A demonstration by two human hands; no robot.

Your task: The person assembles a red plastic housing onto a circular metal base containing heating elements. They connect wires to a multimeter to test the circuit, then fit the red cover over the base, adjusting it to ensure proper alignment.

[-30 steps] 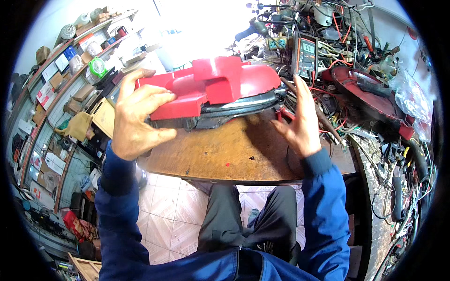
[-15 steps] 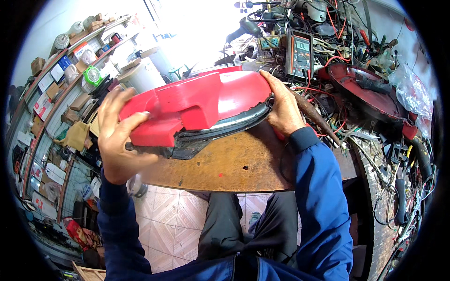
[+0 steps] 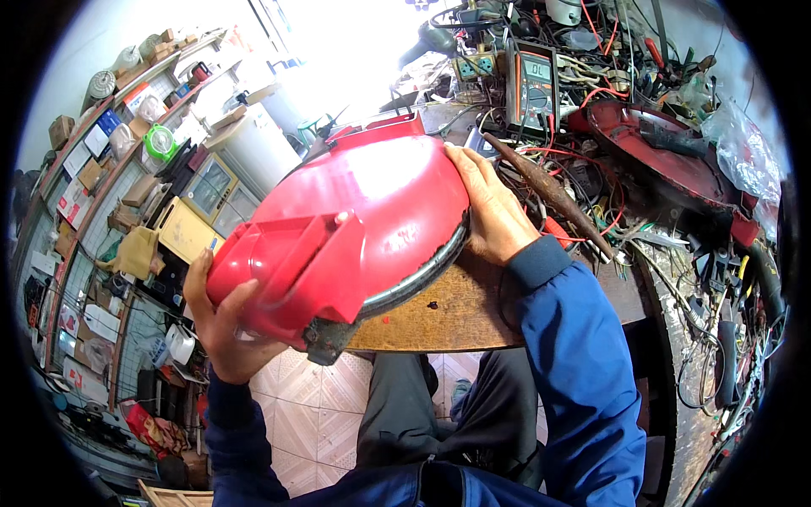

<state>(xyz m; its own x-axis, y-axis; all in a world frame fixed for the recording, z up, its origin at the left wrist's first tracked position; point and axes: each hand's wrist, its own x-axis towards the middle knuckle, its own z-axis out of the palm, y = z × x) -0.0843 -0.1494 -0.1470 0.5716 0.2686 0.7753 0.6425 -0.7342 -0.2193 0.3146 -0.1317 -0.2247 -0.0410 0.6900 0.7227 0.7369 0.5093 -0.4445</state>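
Observation:
Both hands hold a round red plastic appliance housing (image 3: 380,194), tilted above the wooden bench. It has a boxy red projection at its near left end and a dark, scuffed rim along its lower edge. My left hand (image 3: 230,325) grips that projection, its fingers and thumb spread around the end. On the other side my right hand (image 3: 497,207) clasps the rim, with the fingers lying over the red shell. A dark, dirty tab (image 3: 329,340) sticks out below the projection. The underside of the housing is hidden from view.
A multimeter (image 3: 534,84) stands at the back among tangled wires. Further right lies a red dish-shaped shell (image 3: 650,160) beside a clear plastic bag (image 3: 743,152). A brown tapered rod (image 3: 549,194) slants near my right hand. Crowded shelves (image 3: 93,220) line the left side.
The housing has turned and tipped, its left end swinging down and nearer, so more of the red top faces up. My left hand has gone from loosely touching to gripping that end.

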